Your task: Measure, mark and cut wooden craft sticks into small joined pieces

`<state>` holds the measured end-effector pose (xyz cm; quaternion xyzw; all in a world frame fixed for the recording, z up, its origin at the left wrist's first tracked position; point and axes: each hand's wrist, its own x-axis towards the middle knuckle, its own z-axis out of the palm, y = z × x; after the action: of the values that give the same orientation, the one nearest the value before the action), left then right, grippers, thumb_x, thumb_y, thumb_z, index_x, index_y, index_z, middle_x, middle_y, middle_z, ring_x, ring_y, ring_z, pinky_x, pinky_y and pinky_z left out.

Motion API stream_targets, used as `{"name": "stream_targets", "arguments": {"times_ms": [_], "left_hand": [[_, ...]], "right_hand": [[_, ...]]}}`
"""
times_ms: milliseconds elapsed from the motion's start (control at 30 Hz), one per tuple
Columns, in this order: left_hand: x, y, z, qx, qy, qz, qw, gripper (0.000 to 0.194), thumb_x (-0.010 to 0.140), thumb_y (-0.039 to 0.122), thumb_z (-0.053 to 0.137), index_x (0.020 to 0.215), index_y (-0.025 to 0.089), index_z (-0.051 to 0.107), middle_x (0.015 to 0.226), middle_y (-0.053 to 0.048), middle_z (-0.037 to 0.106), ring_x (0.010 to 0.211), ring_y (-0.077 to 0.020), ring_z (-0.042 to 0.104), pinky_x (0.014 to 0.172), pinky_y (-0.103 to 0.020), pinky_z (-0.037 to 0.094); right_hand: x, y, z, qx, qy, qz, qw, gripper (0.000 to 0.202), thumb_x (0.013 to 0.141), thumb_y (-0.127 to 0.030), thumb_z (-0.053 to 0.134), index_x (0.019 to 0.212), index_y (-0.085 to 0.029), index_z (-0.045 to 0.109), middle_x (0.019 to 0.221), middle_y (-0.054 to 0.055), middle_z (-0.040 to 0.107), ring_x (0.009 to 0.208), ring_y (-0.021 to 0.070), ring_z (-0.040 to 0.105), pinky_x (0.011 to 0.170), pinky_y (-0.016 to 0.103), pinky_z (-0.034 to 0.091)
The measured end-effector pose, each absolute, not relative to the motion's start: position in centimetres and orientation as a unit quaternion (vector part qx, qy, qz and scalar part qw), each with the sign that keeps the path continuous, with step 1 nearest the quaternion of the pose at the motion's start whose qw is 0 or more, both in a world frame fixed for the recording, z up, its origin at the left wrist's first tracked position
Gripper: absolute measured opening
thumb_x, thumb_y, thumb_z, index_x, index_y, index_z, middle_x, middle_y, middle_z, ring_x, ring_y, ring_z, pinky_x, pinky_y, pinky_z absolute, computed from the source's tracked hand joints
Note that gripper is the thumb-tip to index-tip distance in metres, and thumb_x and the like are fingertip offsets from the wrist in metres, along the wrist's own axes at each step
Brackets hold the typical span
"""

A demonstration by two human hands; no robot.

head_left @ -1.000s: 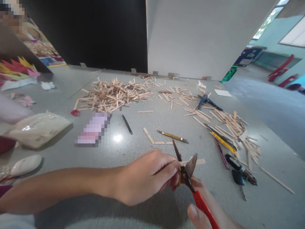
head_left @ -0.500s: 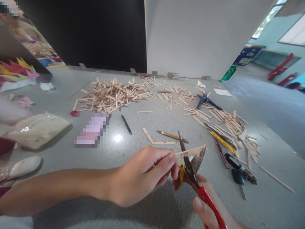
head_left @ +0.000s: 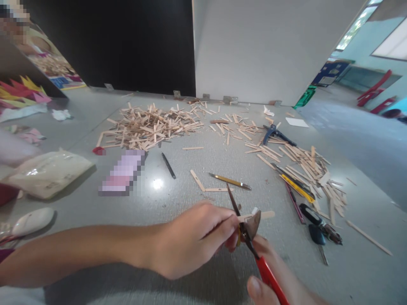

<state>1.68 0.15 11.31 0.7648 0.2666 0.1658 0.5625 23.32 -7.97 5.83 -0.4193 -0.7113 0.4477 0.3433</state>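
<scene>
My left hand [head_left: 193,241] pinches one end of a flat wooden craft stick [head_left: 269,214], whose other end points right. My right hand [head_left: 262,292] is wrapped around a pair of red-handled scissors [head_left: 269,275], with its fingers partly hidden below the handle. Dark scissor blades stand apart and cross the stick close to my left fingertips. Something yellow shows beneath those fingertips, mostly covered. Just beyond lie two craft sticks [head_left: 219,189] with small dark marks, forming an angle, and a yellow-brown pen-like craft knife [head_left: 230,181].
A large heap of craft sticks [head_left: 152,125] lies at back left, with more [head_left: 311,163] scattered right. Blue pliers [head_left: 275,134], a yellow cutter [head_left: 297,186] and keys [head_left: 318,237] lie on the right. At left are a black pen [head_left: 168,165] and plastic bag [head_left: 52,173]. Upright panels [head_left: 270,51] stand behind.
The scissors have shifted left and slightly down, their blades now nearer my left fingertips. The craft stick has tipped to nearly level and sits lower. My left hand has lowered slightly.
</scene>
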Motion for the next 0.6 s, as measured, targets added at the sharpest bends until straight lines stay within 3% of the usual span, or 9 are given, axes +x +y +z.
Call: {"name": "stream_targets", "arguments": {"times_ms": [233,600], "left_hand": [[1.67,0.14,11.27,0.764,0.271,0.155,0.564,0.043,0.114,0.029,0.033,0.080,0.020,0.058,0.063,0.006,0.050,0.055,-0.0101,0.047,0.062,-0.023,0.040],[1.63,0.29,11.44,0.775,0.258,0.150,0.557,0.043,0.115,0.027,0.033,0.079,0.021,0.056,0.062,0.006,0.049,0.054,-0.0101,0.046,0.060,-0.023,0.040]], "right_hand": [[23.63,-8.10,5.94,-0.408,-0.723,0.435,0.350,0.059,0.107,-0.064,0.053,0.145,-0.022,0.066,0.124,0.017,0.077,0.110,0.0364,0.075,0.096,0.047,0.062],[22.99,-7.57,6.52,-0.393,-0.726,0.444,0.349,0.062,0.104,-0.068,0.051,0.139,-0.021,0.069,0.115,0.017,0.078,0.101,0.0342,0.075,0.094,0.045,0.063]]}}
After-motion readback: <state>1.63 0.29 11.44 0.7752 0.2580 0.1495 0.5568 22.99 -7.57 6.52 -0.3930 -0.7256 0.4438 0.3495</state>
